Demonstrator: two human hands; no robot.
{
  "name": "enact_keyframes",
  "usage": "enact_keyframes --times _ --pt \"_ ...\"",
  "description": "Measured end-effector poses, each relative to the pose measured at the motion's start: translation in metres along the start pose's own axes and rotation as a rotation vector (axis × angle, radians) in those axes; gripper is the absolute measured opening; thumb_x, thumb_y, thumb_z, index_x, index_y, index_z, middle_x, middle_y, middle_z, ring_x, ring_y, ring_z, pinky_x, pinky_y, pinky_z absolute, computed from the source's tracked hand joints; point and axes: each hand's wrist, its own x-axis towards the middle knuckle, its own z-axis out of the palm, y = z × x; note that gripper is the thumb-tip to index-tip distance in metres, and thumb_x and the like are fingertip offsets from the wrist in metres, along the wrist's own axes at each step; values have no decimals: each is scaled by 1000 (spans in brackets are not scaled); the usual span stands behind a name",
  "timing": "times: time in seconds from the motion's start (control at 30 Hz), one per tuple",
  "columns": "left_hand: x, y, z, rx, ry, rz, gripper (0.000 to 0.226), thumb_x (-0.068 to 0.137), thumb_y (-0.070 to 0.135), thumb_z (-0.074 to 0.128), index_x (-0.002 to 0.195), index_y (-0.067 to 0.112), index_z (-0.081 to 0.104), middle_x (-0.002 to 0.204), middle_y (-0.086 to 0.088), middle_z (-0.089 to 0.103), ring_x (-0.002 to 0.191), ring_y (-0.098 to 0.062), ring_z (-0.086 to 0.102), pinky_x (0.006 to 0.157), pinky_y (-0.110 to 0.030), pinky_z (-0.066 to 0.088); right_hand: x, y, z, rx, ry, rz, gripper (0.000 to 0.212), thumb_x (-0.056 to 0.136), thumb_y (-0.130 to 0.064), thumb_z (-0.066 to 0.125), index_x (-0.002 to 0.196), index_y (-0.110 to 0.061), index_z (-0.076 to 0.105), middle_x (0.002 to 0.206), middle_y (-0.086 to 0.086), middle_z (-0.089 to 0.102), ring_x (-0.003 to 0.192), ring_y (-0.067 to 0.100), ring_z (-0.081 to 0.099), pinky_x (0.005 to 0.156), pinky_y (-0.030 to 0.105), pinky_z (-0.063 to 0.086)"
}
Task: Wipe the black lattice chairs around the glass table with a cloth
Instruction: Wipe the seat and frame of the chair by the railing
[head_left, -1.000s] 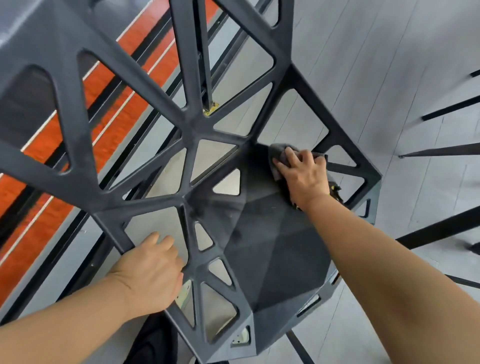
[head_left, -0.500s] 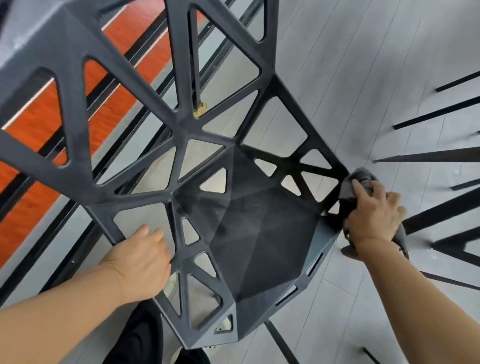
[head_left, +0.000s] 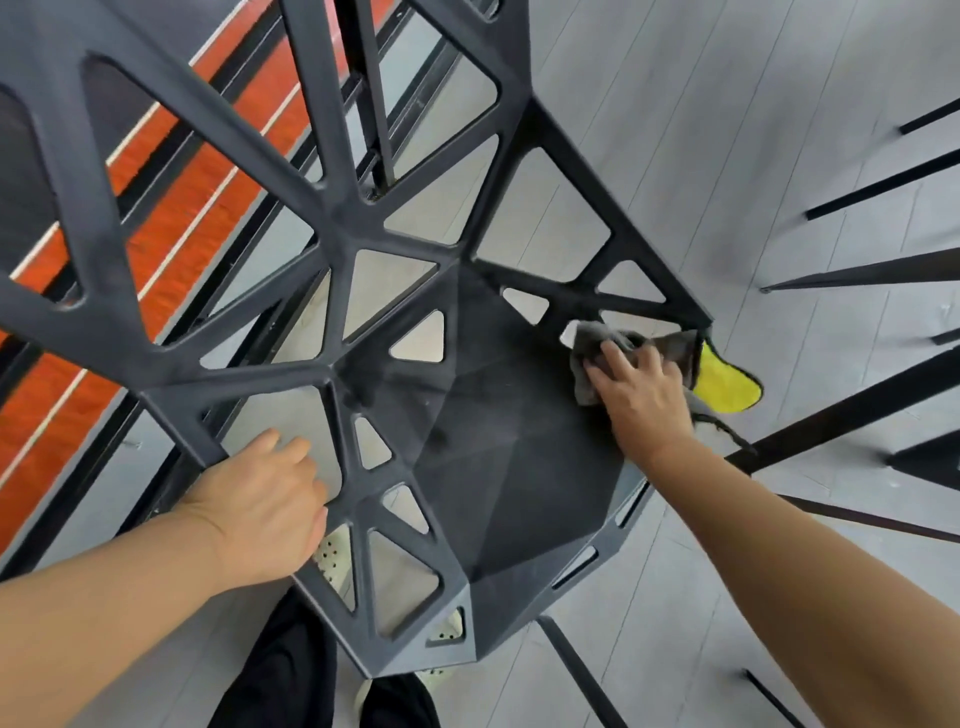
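Head view looks straight down into one chair (head_left: 509, 457), and that chair is all of the job I can judge from here. My right hand (head_left: 644, 395) lies flat on the cloth (head_left: 587, 343), fingers slightly spread and pressing it onto the seat's far right edge, where the seat meets the lattice side. A yellow fold of the cloth hangs over that edge. My left hand (head_left: 260, 509) steadies the chair from the near left, its fingers curled round a lattice bar.

I'd call the task early to middling. The seat is being worked now, at its right rim. The middle of the seat looks evenly matt, which may mean it is done, though I cannot tell that for certain. Near the back left corner of the seat the surface looks patchy and darker, so that part likely wants a pass. The tall lattice back and the left side show no sign either way.

Thin dark legs (head_left: 852, 270) stand on the floor (head_left: 675, 78) to the right; whether those belong to the other chairs, or are wiped, I cannot tell. No glass table shows plainly.
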Motion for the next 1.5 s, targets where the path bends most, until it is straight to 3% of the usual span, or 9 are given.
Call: enact_keyframes --times 0.23,0.43,0.57,0.67,0.77,0.93,1.2,1.37,1.5 --pt "0 1 5 7 38 1 38 75 28 39 43 16 57 46 -4 49 53 -25 47 55 -37 44 -38 51 -7 83 78 193 58 62 5 72 115 -18 67 119 15 55 93 42 47 75 51 44" --pt "-2 3 -2 1 -32 -17 43 75 28 34 41 14 55 43 -6 47 50 -26 46 52 -40 44 -20 60 -7 392 -4 448 93 77 10 56 151 -26 13 154 7 22 131 38 25 106 50 34" --pt "-1 4 -13 25 -94 -20 44 80 27 32 48 12 60 50 -8 53 56 -27 50 57 -43 45 -21 27 13 520 -49 535 85 82 9 50 150 -29 17 159 3 7 140 33 9 114 48 24" --pt "-2 9 -14 42 -195 18 46 96 31 21 93 17 64 94 -4 63 95 -26 50 89 -41 37 -40 5 19 537 -51 574 80 82 7 51 148 -29 26 158 5 13 136 33 15 111 52 24" --pt "0 13 -18 87 -299 -8 45 99 32 18 106 18 60 108 -3 60 105 -25 46 94 -38 33 -67 -33 25 531 -68 613 76 79 3 52 144 -33 35 154 2 23 129 32 21 101 50 30" --pt "0 15 -18 138 -279 -4 45 98 33 18 106 20 60 108 -2 61 105 -23 46 94 -38 33 -126 -116 29 626 99 553 70 54 0 47 116 -24 67 124 8 60 102 29 36 75 45 41" --pt "-9 11 -3 48 29 -41 47 82 35 31 62 7 63 63 -13 58 68 -32 56 74 -46 46 -206 -189 42 728 179 260 74 57 6 53 122 -28 61 121 3 61 90 26 45 73 40 45" --pt "-8 16 5 81 65 -2 63 85 52 31 83 1 70 83 -20 66 102 -39 58 98 -54 35 -150 -90 45 724 120 660 79 70 16 49 138 -24 48 148 11 34 126 35 27 111 46 29" --pt "-4 69 20 93 17 176 89 84 63 7 135 3 48 137 -21 49 138 -34 31 113 -52 7 -86 -2 41 881 -57 821 79 81 8 42 147 -34 28 158 1 9 143 28 9 118 32 8"
